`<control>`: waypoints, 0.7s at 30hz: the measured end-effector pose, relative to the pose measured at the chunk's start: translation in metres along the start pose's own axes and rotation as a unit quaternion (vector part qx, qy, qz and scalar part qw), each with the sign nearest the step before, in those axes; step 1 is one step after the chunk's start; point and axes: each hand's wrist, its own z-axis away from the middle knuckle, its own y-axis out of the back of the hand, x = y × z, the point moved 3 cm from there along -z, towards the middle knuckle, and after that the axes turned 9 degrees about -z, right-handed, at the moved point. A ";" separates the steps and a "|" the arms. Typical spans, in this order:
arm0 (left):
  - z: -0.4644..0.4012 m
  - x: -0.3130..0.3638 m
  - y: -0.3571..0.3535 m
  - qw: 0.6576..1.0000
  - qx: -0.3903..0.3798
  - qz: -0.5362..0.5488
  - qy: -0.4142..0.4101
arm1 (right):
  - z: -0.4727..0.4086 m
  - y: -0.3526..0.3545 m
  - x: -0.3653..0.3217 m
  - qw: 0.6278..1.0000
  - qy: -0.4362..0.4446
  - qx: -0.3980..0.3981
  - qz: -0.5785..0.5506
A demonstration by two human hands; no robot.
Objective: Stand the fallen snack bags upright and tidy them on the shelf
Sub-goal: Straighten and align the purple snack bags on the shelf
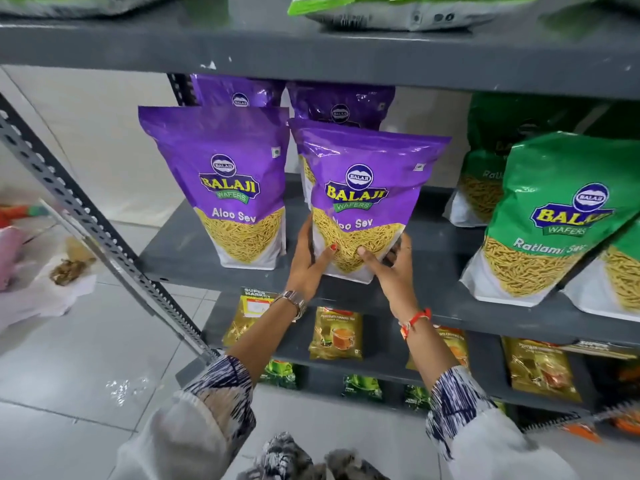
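A purple Aloo Sev bag [360, 199] is gripped low at both sides by the left hand [308, 263] and right hand [393, 268] — upright, near the front edge of the grey shelf [194, 251]. The standing step appears under way; next, it likely needs squaring beside the neighbouring purple bag [221, 181] — the green bags [554, 216] lean.

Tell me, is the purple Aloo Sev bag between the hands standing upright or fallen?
Upright, slightly tilted. The held purple bag has its top edge up and base near the shelf, gripped by the left hand and right hand.
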 end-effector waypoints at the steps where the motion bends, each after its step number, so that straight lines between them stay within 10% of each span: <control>1: 0.003 0.000 0.002 1.000 0.003 0.002 0.003 | 0.002 -0.001 -0.002 1.000 -0.003 0.002 -0.008; 7: 0.046 -0.006 0.064 0.954 0.296 -0.026 -0.027 | 0.057 -0.013 -0.001 0.980 0.102 0.169 -0.011; 11: 0.042 -0.024 0.133 0.906 0.422 -0.015 0.001 | 0.081 -0.072 0.010 0.988 0.142 0.031 0.053; 21: -0.019 -0.039 0.166 0.969 0.192 0.029 0.152 | 0.020 -0.177 0.018 0.991 0.013 -0.082 0.101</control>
